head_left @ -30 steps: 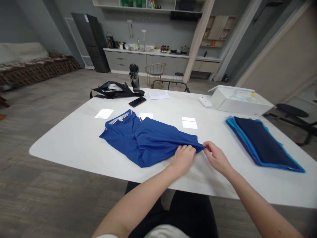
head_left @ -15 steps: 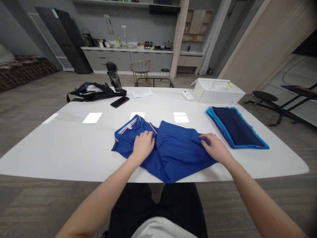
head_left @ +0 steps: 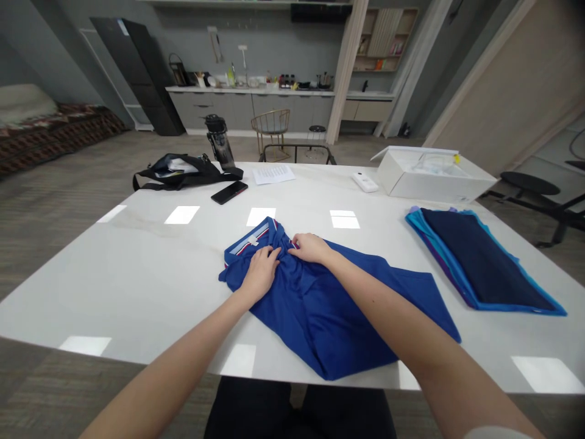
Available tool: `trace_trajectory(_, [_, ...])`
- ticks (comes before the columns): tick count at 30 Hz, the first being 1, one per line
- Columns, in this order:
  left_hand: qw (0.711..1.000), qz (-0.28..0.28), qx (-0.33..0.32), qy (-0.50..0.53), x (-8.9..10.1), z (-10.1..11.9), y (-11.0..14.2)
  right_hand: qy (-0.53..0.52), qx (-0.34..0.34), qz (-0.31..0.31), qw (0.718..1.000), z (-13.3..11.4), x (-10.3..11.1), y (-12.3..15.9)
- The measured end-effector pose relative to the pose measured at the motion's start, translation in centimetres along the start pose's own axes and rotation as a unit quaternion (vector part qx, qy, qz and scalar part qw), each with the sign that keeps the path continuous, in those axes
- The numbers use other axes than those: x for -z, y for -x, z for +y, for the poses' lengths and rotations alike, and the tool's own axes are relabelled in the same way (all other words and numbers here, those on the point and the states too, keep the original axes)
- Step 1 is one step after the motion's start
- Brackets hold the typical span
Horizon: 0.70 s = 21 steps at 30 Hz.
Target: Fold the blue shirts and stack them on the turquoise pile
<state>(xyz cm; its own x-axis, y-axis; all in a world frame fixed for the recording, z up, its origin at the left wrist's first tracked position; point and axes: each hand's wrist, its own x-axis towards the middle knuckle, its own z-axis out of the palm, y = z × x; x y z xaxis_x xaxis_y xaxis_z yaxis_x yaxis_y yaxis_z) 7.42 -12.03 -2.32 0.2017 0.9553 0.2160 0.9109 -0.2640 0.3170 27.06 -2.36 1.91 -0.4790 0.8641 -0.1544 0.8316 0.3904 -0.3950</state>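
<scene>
A blue polo shirt (head_left: 315,311) lies rumpled on the white table, its striped collar (head_left: 251,242) toward the far left and its lower part stretching right under my right forearm. My left hand (head_left: 261,269) rests on the shirt just below the collar, fingers bent and gripping bunched fabric. Close beside it, my right hand (head_left: 311,248) pinches the cloth at a red-and-white striped edge. Part of the shirt is hidden beneath my right arm. To the right lies a stack of folded clothes (head_left: 484,259), dark navy on top with bright blue and purple edges below.
On the white table (head_left: 150,274), a black bag (head_left: 183,174), a dark bottle (head_left: 220,143), a phone (head_left: 229,192) and a printed sheet (head_left: 274,174) sit at the back left. A white device (head_left: 365,182) and an open white box (head_left: 429,177) stand back right.
My right hand has moved left from the shirt's right end to near the collar, beside my left hand. The shirt's right part now spreads farther right, and the view has shifted.
</scene>
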Motion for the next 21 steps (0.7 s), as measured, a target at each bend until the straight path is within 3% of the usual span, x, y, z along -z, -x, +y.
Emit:
trace_trajectory(3, [0.996, -0.016, -0.070, 0.061, -0.7, -1.6, -3.8, 0.015, -0.055, -0.011, 0.998, 1.3, 0.9, -1.5])
trace_trajectory(7, [0.986, -0.043, -0.135, 0.087, -2.1, -2.4, -12.6, 0.009, -0.155, 0.040, 0.987, 6.0, 3.0, -4.0])
trace_trajectory(9, [0.985, -0.055, -0.150, 0.061, -2.5, -1.5, -17.4, -0.018, -0.224, 0.082, 0.971, 8.6, 4.2, -5.7])
trace_trajectory(12, [0.995, 0.017, -0.103, 0.004, -2.8, 1.3, -22.6, -0.053, -0.316, 0.146, 0.936, 11.7, 5.4, -8.5])
trace_trajectory(14, [0.998, 0.054, -0.032, 0.002, -2.8, 3.5, -24.0, -0.050, -0.342, 0.168, 0.923, 13.1, 5.9, -9.9])
trace_trajectory(15, [0.999, 0.046, -0.007, 0.011, -2.8, 4.5, -24.0, -0.052, -0.347, 0.180, 0.919, 13.7, 6.1, -10.4])
trace_trajectory(18, [0.998, -0.040, -0.005, 0.052, -3.1, 6.7, -22.4, -0.059, -0.321, 0.209, 0.922, 14.9, 6.5, -10.2])
trace_trajectory(21, [0.992, -0.092, -0.023, 0.084, -3.6, 7.6, -20.2, -0.022, -0.312, 0.198, 0.929, 16.1, 6.7, -7.5])
